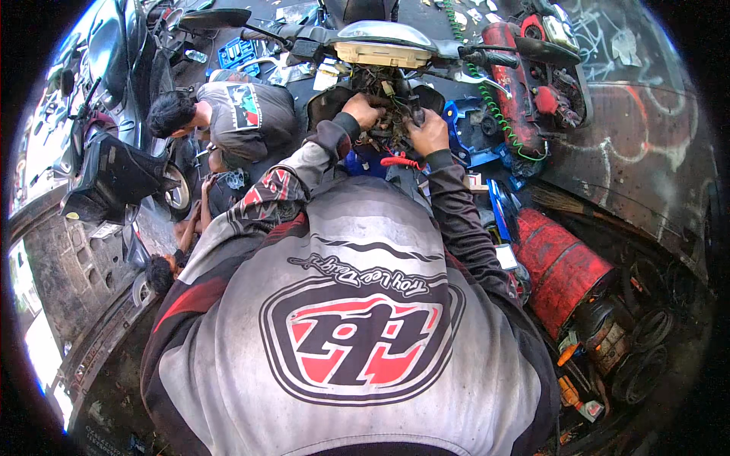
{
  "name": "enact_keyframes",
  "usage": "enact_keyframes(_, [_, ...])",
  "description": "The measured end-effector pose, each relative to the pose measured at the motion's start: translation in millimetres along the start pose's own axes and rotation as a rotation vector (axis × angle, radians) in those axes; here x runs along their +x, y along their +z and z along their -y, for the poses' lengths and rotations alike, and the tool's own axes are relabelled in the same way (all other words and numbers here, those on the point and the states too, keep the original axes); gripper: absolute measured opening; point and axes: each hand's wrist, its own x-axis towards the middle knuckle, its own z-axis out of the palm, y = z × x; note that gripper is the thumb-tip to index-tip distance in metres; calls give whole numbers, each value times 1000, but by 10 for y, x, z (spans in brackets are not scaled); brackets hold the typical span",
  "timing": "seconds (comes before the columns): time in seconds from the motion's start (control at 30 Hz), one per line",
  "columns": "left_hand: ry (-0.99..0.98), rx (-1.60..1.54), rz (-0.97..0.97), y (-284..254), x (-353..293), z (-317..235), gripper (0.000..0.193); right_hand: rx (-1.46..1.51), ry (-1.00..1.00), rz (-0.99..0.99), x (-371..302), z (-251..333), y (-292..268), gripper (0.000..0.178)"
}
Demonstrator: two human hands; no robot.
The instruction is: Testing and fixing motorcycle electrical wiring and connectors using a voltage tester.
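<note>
The person is bent over the front of a motorbike (426,45), with both hands down in a messy bunch of wires (387,121). The wires sit just under the big clear headlight (382,36), between the two hands. The left hand (365,112) has its fingertips in among them, and I can't tell if it is pinching one. The right hand (430,135) has its thumb up by a small dark part (417,115). Its other fingers are hard to see, so I can't tell if it holds that part. A red cord (401,161) lies just below the wires. The person's back hides most of the bike. On the left, a helper in a gray shirt (262,114) crouches, and another head (160,272) is partly hidden behind the person's sleeve.
</note>
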Motion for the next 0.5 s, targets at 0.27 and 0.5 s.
enact_keyframes(0.27, [-102, 16, -12, -38, -53, -224, 35, 188, 96, 56, 3, -42, 36, 41])
enact_keyframes(0.5, [29, 149, 3, -38, -43, -255, 33, 409, 259, 91, 14, -122, 166, 30])
